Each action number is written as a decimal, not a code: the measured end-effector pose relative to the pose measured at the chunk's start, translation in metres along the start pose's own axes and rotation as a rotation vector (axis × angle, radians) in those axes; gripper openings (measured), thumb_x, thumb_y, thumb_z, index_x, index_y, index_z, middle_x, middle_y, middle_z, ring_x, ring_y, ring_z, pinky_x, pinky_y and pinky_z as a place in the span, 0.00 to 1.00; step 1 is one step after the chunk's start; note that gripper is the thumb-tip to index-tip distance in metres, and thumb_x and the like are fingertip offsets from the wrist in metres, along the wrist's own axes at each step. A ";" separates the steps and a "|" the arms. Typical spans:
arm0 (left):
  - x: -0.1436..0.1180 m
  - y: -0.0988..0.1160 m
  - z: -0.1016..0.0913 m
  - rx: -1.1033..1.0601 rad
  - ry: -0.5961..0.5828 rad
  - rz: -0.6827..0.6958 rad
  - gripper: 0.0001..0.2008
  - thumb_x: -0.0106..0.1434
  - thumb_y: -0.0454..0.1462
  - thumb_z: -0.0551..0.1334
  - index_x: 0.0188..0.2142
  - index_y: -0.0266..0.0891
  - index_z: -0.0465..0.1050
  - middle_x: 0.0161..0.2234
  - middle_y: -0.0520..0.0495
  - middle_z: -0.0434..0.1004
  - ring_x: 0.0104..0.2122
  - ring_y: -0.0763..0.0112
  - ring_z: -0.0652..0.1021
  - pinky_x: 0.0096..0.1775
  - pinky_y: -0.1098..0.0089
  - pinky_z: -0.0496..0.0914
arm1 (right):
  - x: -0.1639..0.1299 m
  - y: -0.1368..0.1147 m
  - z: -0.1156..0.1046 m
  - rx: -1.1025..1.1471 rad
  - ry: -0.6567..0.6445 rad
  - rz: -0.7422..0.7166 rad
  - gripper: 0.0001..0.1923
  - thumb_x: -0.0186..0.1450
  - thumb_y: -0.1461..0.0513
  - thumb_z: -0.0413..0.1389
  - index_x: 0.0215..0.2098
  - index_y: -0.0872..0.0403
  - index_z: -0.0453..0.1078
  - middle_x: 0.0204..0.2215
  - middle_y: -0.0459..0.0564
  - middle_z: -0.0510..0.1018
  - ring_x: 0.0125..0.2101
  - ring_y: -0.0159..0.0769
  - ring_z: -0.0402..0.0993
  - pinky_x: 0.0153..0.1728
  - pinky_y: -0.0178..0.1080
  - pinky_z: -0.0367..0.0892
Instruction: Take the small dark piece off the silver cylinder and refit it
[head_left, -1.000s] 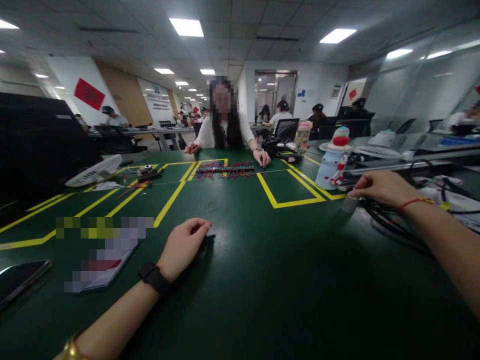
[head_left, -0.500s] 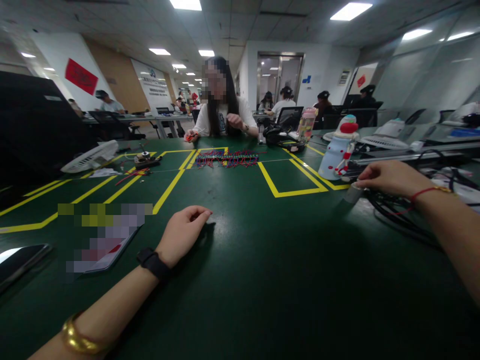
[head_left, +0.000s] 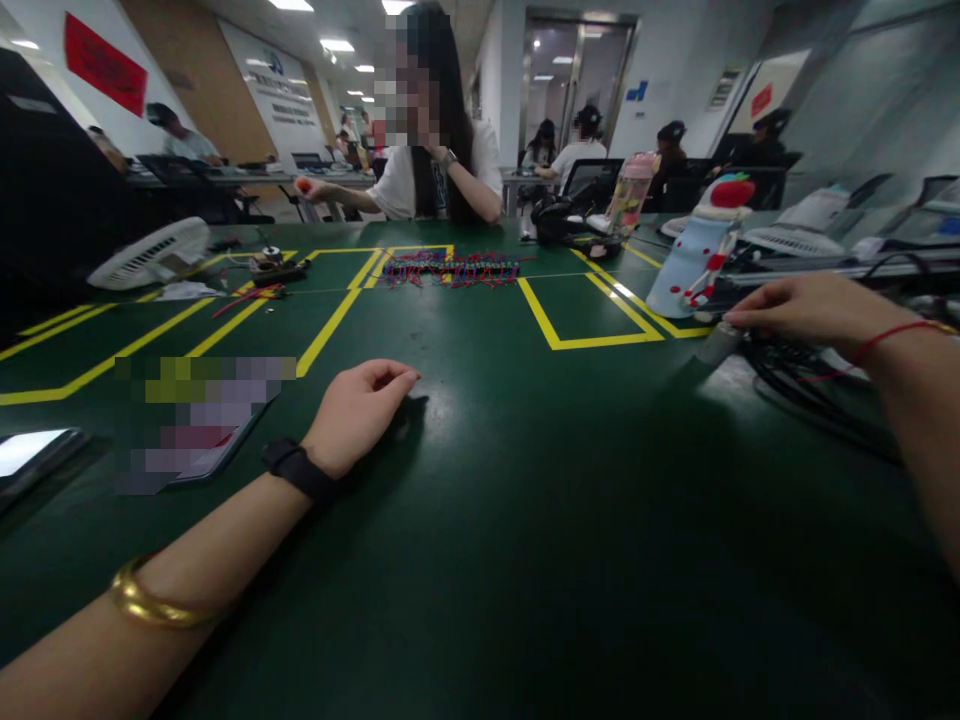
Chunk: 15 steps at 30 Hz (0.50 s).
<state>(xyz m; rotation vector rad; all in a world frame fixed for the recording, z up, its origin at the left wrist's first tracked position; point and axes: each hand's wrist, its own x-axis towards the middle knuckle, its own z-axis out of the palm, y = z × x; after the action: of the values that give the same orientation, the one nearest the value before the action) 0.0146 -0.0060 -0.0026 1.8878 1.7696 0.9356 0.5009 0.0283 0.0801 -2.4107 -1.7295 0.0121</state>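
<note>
My left hand [head_left: 361, 412] rests on the green table, fingers curled and thumb pressed against them. Whether anything small is pinched there I cannot make out. At the right, my right hand [head_left: 799, 312] pinches the top of a small grey cylinder [head_left: 718, 345], which stands slightly tilted at the tabletop. Black cables [head_left: 806, 405] lie just beneath and beside that hand. Behind the cylinder is a light-blue bottle [head_left: 679, 268] with a strawberry-like lid.
Yellow tape [head_left: 607, 342] marks the green table. Bundled red and blue wires [head_left: 450, 266] lie across the middle. A white fan [head_left: 154, 255], a blurred flat item [head_left: 217, 425] and a phone [head_left: 34, 460] are at left. Opposite sits a person [head_left: 439, 150].
The view has tilted down, so things appear higher. The person opposite has stretched one arm out to the side and raised the other hand to the face. Both my hands keep their poses.
</note>
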 end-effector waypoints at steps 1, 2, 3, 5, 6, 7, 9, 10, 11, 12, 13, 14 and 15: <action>0.000 0.000 0.000 0.002 -0.003 0.000 0.16 0.57 0.49 0.56 0.36 0.43 0.74 0.30 0.50 0.76 0.29 0.67 0.74 0.30 0.70 0.64 | 0.000 -0.001 -0.001 0.002 -0.004 0.006 0.21 0.53 0.50 0.58 0.36 0.58 0.76 0.28 0.53 0.77 0.27 0.29 0.67 0.32 0.36 0.56; 0.000 0.000 0.000 0.002 -0.005 -0.003 0.16 0.57 0.49 0.56 0.36 0.43 0.74 0.30 0.50 0.76 0.29 0.67 0.74 0.30 0.70 0.64 | -0.001 -0.001 -0.002 0.007 -0.012 0.016 0.20 0.53 0.51 0.59 0.36 0.57 0.76 0.28 0.52 0.77 0.28 0.30 0.68 0.33 0.37 0.57; 0.000 0.001 0.000 -0.002 -0.008 -0.006 0.16 0.57 0.49 0.56 0.36 0.43 0.74 0.30 0.50 0.76 0.29 0.67 0.74 0.30 0.70 0.64 | -0.001 -0.001 -0.003 0.016 -0.021 0.024 0.18 0.53 0.53 0.60 0.35 0.56 0.76 0.27 0.52 0.77 0.28 0.30 0.68 0.33 0.37 0.57; 0.000 0.002 -0.001 -0.018 -0.015 -0.010 0.16 0.57 0.49 0.56 0.36 0.43 0.74 0.30 0.50 0.76 0.29 0.67 0.74 0.31 0.70 0.64 | -0.001 0.001 -0.006 0.059 -0.044 0.019 0.14 0.53 0.56 0.61 0.35 0.55 0.76 0.28 0.50 0.77 0.29 0.31 0.69 0.35 0.37 0.58; 0.000 0.003 -0.001 -0.027 -0.017 -0.012 0.16 0.57 0.49 0.56 0.36 0.42 0.74 0.30 0.50 0.76 0.29 0.67 0.74 0.31 0.70 0.64 | 0.000 0.004 -0.007 0.098 -0.059 0.009 0.13 0.53 0.58 0.61 0.35 0.54 0.76 0.29 0.49 0.78 0.30 0.31 0.70 0.35 0.37 0.59; 0.000 0.003 -0.001 -0.033 -0.019 -0.013 0.16 0.57 0.49 0.56 0.36 0.42 0.74 0.30 0.50 0.76 0.30 0.67 0.74 0.31 0.70 0.64 | 0.001 0.008 -0.007 0.144 -0.071 -0.002 0.13 0.53 0.59 0.60 0.37 0.53 0.76 0.30 0.49 0.78 0.30 0.31 0.70 0.35 0.37 0.60; 0.000 0.005 -0.002 -0.033 -0.020 -0.017 0.17 0.57 0.50 0.56 0.36 0.42 0.74 0.30 0.50 0.77 0.29 0.67 0.74 0.31 0.70 0.64 | 0.002 0.018 -0.004 0.243 -0.073 -0.015 0.15 0.53 0.61 0.60 0.40 0.53 0.75 0.32 0.49 0.78 0.29 0.31 0.70 0.34 0.36 0.61; 0.000 0.005 -0.002 -0.030 -0.020 -0.020 0.17 0.57 0.50 0.56 0.36 0.42 0.74 0.31 0.50 0.77 0.29 0.67 0.74 0.31 0.70 0.64 | 0.002 0.023 0.000 0.287 -0.068 -0.017 0.18 0.52 0.60 0.60 0.42 0.53 0.74 0.33 0.50 0.78 0.29 0.31 0.70 0.33 0.36 0.62; 0.000 0.006 -0.003 -0.027 -0.020 -0.022 0.17 0.57 0.50 0.56 0.36 0.42 0.75 0.31 0.50 0.77 0.29 0.67 0.74 0.31 0.70 0.64 | 0.000 0.028 0.005 0.328 -0.056 -0.025 0.20 0.50 0.60 0.61 0.42 0.54 0.73 0.34 0.51 0.77 0.30 0.33 0.71 0.33 0.37 0.64; 0.000 0.006 -0.003 -0.027 -0.018 -0.024 0.17 0.56 0.50 0.56 0.36 0.42 0.75 0.30 0.50 0.77 0.29 0.67 0.74 0.30 0.70 0.64 | -0.004 0.031 0.012 0.368 -0.033 -0.037 0.23 0.48 0.59 0.63 0.42 0.55 0.72 0.36 0.52 0.77 0.31 0.34 0.72 0.33 0.37 0.65; 0.000 0.006 -0.003 -0.029 -0.017 -0.027 0.18 0.56 0.50 0.57 0.36 0.41 0.75 0.30 0.50 0.77 0.28 0.67 0.74 0.30 0.70 0.64 | -0.010 0.032 0.019 0.412 0.004 -0.056 0.26 0.45 0.57 0.64 0.43 0.56 0.71 0.38 0.54 0.76 0.33 0.36 0.73 0.34 0.37 0.66; 0.000 0.006 -0.003 -0.035 -0.015 -0.031 0.18 0.56 0.50 0.57 0.36 0.41 0.75 0.30 0.50 0.77 0.28 0.67 0.74 0.30 0.70 0.64 | -0.017 0.032 0.027 0.452 0.055 -0.075 0.31 0.43 0.56 0.66 0.44 0.56 0.69 0.40 0.55 0.75 0.35 0.37 0.73 0.35 0.37 0.68; 0.000 0.005 -0.003 -0.042 -0.014 -0.033 0.18 0.56 0.50 0.56 0.37 0.41 0.75 0.30 0.50 0.77 0.28 0.67 0.74 0.29 0.70 0.64 | -0.025 0.030 0.034 0.486 0.122 -0.095 0.35 0.42 0.55 0.66 0.47 0.56 0.67 0.41 0.56 0.75 0.36 0.38 0.73 0.36 0.37 0.68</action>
<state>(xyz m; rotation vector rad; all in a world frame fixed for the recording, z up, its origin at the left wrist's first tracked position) 0.0165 -0.0069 0.0027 1.8301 1.7540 0.9384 0.5171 0.0006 0.0395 -1.9380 -1.5650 0.2393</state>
